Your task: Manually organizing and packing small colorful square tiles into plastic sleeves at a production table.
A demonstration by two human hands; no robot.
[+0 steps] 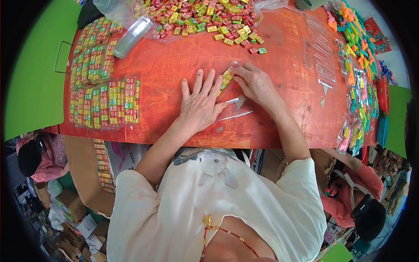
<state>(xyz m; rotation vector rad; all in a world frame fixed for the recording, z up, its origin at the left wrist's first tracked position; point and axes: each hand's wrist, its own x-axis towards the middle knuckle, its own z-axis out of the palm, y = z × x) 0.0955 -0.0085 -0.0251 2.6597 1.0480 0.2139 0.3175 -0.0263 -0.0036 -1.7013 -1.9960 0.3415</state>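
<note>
On the red table in front of me lies a narrow clear plastic pack (226, 81) with small yellow and red boxes inside it. My right hand (257, 86) pinches the far end of this pack between thumb and fingers. Flat on the tabletop, fingers spread, rests my left hand (198, 105); its index finger is against the pack's near end. By the left thumb are a scrap of clear plastic (239, 101) and a thin, shiny plastic strip (236, 116). The part of the pack under my right fingers is hidden.
Loose small boxes (200, 17) are heaped at the far side. Rows of filled packs (104, 105) and a clear cylinder (133, 37) lie left. Clear empty sleeves (321, 48) and bagged colourful plastic pieces (355, 109) are right. A cardboard box (83, 168) stands below the left edge. People sit on both sides.
</note>
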